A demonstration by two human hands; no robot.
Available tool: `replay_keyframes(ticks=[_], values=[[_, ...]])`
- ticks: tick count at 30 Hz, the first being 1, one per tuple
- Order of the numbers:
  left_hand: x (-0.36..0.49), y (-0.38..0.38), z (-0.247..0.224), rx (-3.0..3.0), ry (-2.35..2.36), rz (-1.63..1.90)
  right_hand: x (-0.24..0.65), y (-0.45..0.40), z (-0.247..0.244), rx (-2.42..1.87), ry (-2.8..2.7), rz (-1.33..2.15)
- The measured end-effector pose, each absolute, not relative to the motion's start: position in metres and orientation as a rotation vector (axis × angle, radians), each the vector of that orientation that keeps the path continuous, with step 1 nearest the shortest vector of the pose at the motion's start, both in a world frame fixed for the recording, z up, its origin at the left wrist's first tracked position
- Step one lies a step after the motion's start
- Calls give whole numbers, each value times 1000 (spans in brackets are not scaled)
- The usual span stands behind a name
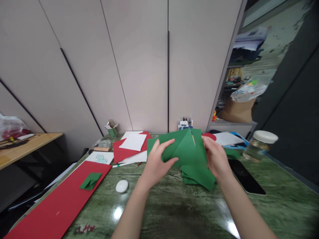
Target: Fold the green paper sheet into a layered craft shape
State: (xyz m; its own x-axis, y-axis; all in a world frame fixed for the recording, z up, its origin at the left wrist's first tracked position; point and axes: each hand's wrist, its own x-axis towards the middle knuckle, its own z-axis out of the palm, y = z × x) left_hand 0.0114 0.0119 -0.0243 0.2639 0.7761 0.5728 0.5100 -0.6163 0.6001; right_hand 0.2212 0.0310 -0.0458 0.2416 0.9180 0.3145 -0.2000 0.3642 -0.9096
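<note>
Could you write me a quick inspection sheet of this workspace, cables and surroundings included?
Surface: green patterned table, shiny.
Things in hand: green sheet; other green paper just below.
Clutter: long red sheet bearing a folded green piece; white rounded object; phone-like slab; lidded jar.
Hands: left hand spread across the green sheet's left part; right hand at its right edge.
Cables: dark cable-like strands on the wooden desk, far left; blurred.
Surroundings: pale cabinets behind; cluttered shelving at right.

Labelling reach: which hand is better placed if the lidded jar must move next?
Likely the right hand: it's at the green sheet's right edge, nearer the jar. The left hand is farther away.
</note>
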Motion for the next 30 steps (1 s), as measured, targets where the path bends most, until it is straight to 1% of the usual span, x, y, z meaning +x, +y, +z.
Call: replay_keyframes(ticks=[2, 4, 11, 17, 20, 26, 30], values=[[9, 13, -23, 2233, 1187, 1307, 221, 30, -44, -836, -1050, 1077], [7, 14, -22, 2234, 1160, 1337, 220, 28, -44, -841, -1047, 1119], [5, 16, -21, 2181, 1101, 1318, 216, 24, -45, -890, -1089, 863], [5, 16, -21, 2137, 1080, 1362, 216, 22, -43, -887, -1088, 925], [5, 16, -22, 2144, 1067, 1321, 215, 21, -41, -888, -1075, 947], [6, 16, -22, 2148, 1058, 1143, 216, 19, -41, -963, -1120, 857], [7, 16, -21, 2128, 1092, 1128, 218, 18, -42, -1005, -1159, 767]])
